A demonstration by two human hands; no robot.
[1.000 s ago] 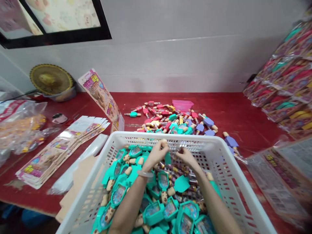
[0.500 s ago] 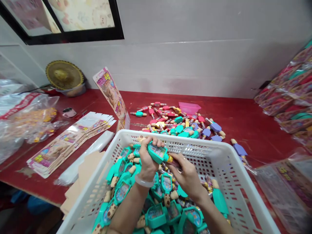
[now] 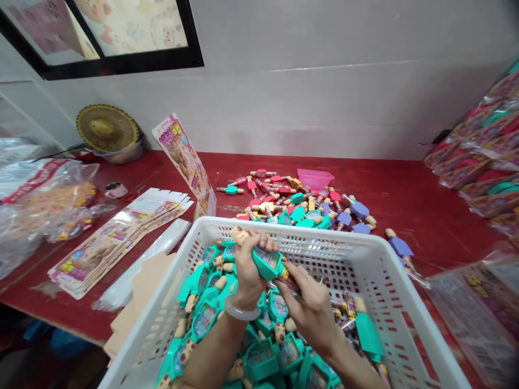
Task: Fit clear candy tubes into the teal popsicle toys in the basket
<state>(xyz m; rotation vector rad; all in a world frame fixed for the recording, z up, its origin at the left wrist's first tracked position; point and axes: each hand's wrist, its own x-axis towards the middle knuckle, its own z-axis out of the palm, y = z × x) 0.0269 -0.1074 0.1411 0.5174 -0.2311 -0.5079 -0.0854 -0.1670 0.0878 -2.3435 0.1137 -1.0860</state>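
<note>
Over the white plastic basket (image 3: 405, 292), my left hand (image 3: 250, 270) is closed around a teal plastic toy (image 3: 268, 263) with a clear window in its face. A tan, bear-like end (image 3: 239, 234) of the toy sticks out above the thumb. My right hand (image 3: 310, 297) pinches a small tube with a yellow end (image 3: 286, 273), which meets the toy's lower end; the fingers hide most of it. Beneath both hands, many similar teal toys (image 3: 205, 319) with tan ends fill the basket's left and middle. Loose small tubes (image 3: 344, 305) lie toward its right side.
Beyond the basket, pink, teal, yellow and purple toys (image 3: 300, 208) lie piled on the red table (image 3: 405, 189). Printed cards (image 3: 117, 243) are stacked at left, near one standing card (image 3: 184, 156) and plastic bags (image 3: 48, 189). Packed toys (image 3: 486, 156) are stacked at right.
Both hands have shifted slightly right and down with the toy, which is turned a little. The tube's yellow end sits closer against the toy.
</note>
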